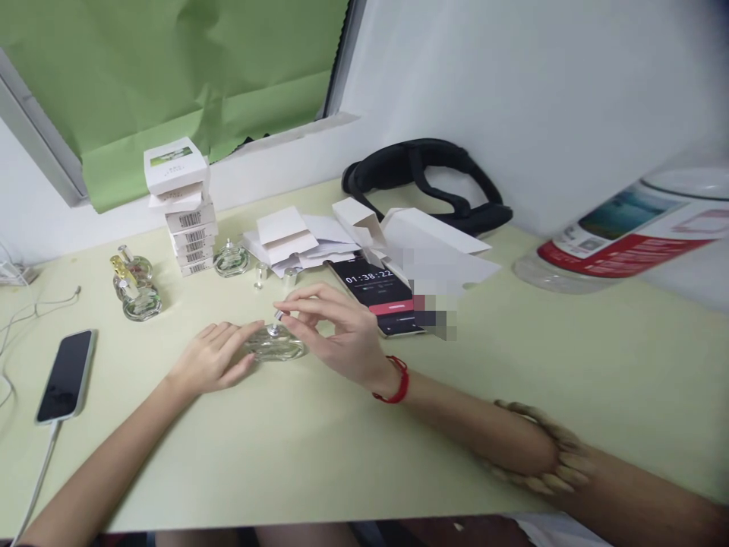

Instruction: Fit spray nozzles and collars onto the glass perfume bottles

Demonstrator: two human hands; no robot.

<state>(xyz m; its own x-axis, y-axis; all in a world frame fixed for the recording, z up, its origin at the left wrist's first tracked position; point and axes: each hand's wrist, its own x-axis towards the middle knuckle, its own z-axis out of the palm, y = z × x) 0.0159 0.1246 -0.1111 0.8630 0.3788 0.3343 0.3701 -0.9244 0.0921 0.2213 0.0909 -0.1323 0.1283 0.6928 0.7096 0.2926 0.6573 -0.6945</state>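
A small clear glass perfume bottle (276,346) stands on the pale yellow table (342,448) in front of me. My left hand (212,357) rests at its left side, fingers touching the glass and steadying it. Just above the bottle's neck, my right hand (336,330) pinches a small silver cap (279,314) between thumb and forefinger. A red string bracelet sits on the right wrist, a beaded one further up the forearm.
A stack of small white boxes (185,209) stands at the back, with more glass bottles (137,292) to its left and another bottle (231,260) beside it. Flat cartons (319,235), a timer phone (379,292), a charging phone (65,374), a black headset (433,182) and a large plastic bottle (626,235) surround the spot.
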